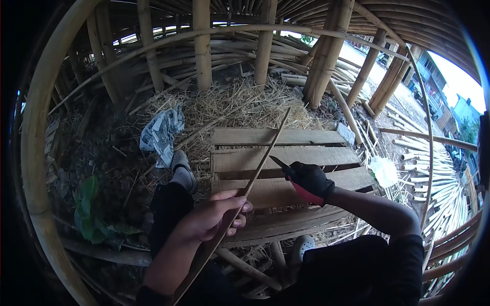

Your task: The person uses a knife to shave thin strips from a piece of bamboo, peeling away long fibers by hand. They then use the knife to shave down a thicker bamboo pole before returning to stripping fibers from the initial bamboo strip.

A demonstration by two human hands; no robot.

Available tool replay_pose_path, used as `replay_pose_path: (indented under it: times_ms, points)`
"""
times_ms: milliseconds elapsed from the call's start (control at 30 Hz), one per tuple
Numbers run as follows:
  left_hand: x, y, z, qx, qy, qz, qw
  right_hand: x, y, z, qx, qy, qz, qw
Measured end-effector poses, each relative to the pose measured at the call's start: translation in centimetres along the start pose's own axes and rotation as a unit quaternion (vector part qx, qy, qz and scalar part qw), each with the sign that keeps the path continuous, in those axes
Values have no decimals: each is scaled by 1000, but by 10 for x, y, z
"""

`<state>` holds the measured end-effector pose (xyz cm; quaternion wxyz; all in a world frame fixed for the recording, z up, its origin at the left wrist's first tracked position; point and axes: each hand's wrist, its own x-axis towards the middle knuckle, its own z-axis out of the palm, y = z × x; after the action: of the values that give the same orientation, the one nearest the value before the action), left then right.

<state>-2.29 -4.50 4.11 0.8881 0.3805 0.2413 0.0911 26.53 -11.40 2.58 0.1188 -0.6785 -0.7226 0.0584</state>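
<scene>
Bamboo strip [256, 173] slants above the slatted tabletop [235, 159], pinched by my left grip [212, 219]; I judge it light, springy, best held mid-length. My gloved right grip [310, 182] clasps a knife [278, 162].

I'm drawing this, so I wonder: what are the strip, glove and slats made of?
Strip: probably split bamboo, bare and tan, coloured like the round, jointed poles.
Glove: perhaps coated fabric; dull, black and red, any weave too small to see.
Slats: wood, seemingly unpainted, flat brown boards.
</scene>
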Motion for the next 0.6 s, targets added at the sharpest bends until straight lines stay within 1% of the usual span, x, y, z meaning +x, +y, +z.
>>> replay_pose_path:
  times_ms: [33,100,133,167,233,267,300,367,433,500,533,600]
  points:
    - [1,-1,1,1,0,-9,1000,-5,-1,-3,6,-1,7,1000]
    - [3,-6,0,-94,-41,-41,994,-15,1,-4,-139,25,-45,989]
    - [6,-7,1,-69,-33,-46,996,-22,1,-5,-148,38,-76,985]
    - [9,-8,1,-71,-29,-53,996,-25,2,-8,-141,34,-73,987]
    - [13,-9,0,-77,-43,-69,994,-26,1,-23,-121,90,-193,969]
    - [11,-5,7,-56,-26,-62,996,-25,-6,-35,-155,49,-182,970]
    - [12,-5,7,-55,-26,-66,996,-23,-13,-44,-153,49,-179,971]
    - [12,-4,6,56,-10,-30,998,-21,-23,-52,-155,61,-206,964]
    - [12,-7,8,40,-4,-44,998,-22,-23,-44,-175,66,-212,959]
    - [9,-9,12,-9,-20,-54,998,-27,-21,-28,-130,63,-233,962]
    - [10,-12,12,-8,-21,-56,998,-30,-26,-22,-146,41,-214,965]
    - [11,-20,11,55,34,-52,997,-34,-29,-9,-136,37,-204,969]
